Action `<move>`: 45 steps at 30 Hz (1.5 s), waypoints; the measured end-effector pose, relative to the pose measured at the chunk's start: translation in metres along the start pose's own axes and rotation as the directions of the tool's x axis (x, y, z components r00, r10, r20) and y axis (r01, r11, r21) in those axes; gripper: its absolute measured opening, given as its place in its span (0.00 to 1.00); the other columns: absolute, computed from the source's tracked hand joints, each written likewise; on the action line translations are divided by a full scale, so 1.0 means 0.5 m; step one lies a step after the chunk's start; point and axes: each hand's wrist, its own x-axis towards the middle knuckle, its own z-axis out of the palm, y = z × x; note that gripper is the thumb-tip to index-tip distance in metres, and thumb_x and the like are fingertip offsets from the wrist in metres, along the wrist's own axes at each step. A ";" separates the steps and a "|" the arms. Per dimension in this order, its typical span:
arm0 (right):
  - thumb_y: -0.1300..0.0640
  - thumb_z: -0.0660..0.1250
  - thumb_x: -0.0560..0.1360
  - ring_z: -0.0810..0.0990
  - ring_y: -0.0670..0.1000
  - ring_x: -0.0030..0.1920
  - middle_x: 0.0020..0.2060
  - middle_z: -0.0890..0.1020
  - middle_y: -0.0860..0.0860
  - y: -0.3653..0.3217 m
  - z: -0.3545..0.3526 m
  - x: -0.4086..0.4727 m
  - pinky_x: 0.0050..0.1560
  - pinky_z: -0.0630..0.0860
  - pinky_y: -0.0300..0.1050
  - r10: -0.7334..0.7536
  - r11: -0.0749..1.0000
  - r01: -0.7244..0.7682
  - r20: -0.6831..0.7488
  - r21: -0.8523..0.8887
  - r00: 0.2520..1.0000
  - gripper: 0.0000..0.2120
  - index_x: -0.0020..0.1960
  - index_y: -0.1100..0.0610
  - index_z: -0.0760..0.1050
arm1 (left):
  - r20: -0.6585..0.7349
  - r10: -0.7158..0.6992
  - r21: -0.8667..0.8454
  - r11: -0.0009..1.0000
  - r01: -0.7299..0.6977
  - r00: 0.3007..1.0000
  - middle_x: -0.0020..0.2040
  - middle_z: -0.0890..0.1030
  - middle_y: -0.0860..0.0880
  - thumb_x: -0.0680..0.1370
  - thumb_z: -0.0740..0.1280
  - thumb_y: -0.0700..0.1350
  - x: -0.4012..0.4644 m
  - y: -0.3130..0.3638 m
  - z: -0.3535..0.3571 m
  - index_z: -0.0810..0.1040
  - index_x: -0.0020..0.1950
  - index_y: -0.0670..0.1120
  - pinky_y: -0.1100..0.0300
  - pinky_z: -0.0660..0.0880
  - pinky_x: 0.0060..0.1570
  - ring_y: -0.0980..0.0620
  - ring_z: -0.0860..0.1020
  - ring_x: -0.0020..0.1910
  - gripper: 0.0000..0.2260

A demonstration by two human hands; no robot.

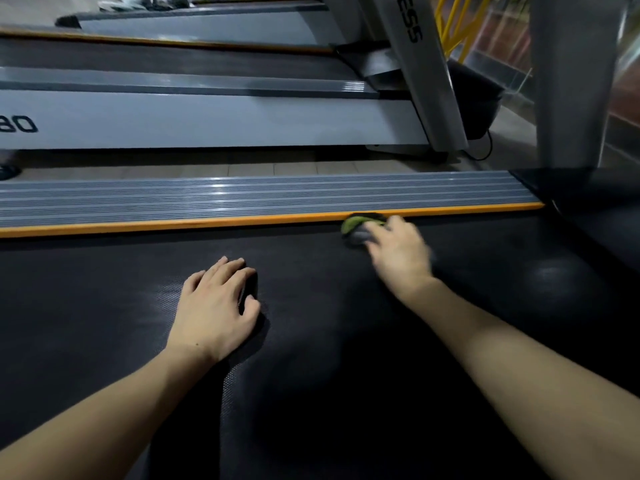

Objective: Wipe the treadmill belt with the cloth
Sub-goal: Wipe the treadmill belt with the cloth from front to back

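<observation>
Right hand point(398, 252), blurred, fingers curled over a bunched green-and-grey cloth point(360, 227), pressing it down on the black treadmill belt point(346, 341). Cloth hard against the belt's far edge, touching the orange strip point(173, 226) bordering it. Just beyond that strip, a ribbed grey side rail point(242, 197) running the length of the belt. To the right of the grip, a short stretch of bare belt, then the dark motor cover point(595, 209) and a grey upright point(571, 81) rising from it. To the left of the grip, a long run of open belt along the orange edge. Nearer the body and left of the cloth, well apart from it, left hand point(216, 306) flat on the belt, fingers straight and close together, holding nothing. Wide dark belt between and below both forearms. Past the rail, a strip of tiled floor point(207, 168), then a neighbouring treadmill point(207, 123) lying parallel, with its own slanted upright.
</observation>
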 end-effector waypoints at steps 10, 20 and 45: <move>0.49 0.64 0.79 0.74 0.61 0.54 0.54 0.76 0.58 -0.277 0.028 0.007 0.53 0.72 0.53 0.032 0.992 -0.048 0.130 0.120 0.991 0.13 0.61 0.52 0.77 | -0.001 -0.002 -0.001 1.000 0.002 1.000 0.72 0.74 0.55 0.74 0.55 0.56 0.001 0.004 -0.002 0.77 0.65 0.55 0.50 0.60 0.73 0.54 0.64 0.77 0.23; 0.49 0.65 0.79 0.74 0.62 0.55 0.52 0.74 0.58 0.114 -0.013 -0.006 0.54 0.74 0.56 0.306 0.951 -0.306 0.002 -0.031 0.952 0.17 0.67 0.49 0.75 | -0.002 0.004 -0.015 1.000 -0.004 1.000 0.72 0.74 0.55 0.74 0.55 0.56 0.003 0.004 0.000 0.77 0.66 0.55 0.49 0.58 0.73 0.53 0.63 0.78 0.23; 0.52 0.71 0.72 0.76 0.62 0.40 0.43 0.75 0.57 0.003 0.001 -0.076 0.38 0.78 0.52 0.050 0.998 -0.056 -0.165 -0.029 0.985 0.13 0.57 0.49 0.80 | -0.011 0.007 -0.024 1.000 -0.008 1.000 0.72 0.74 0.54 0.74 0.54 0.56 0.003 0.000 0.004 0.78 0.65 0.54 0.49 0.59 0.73 0.53 0.64 0.78 0.23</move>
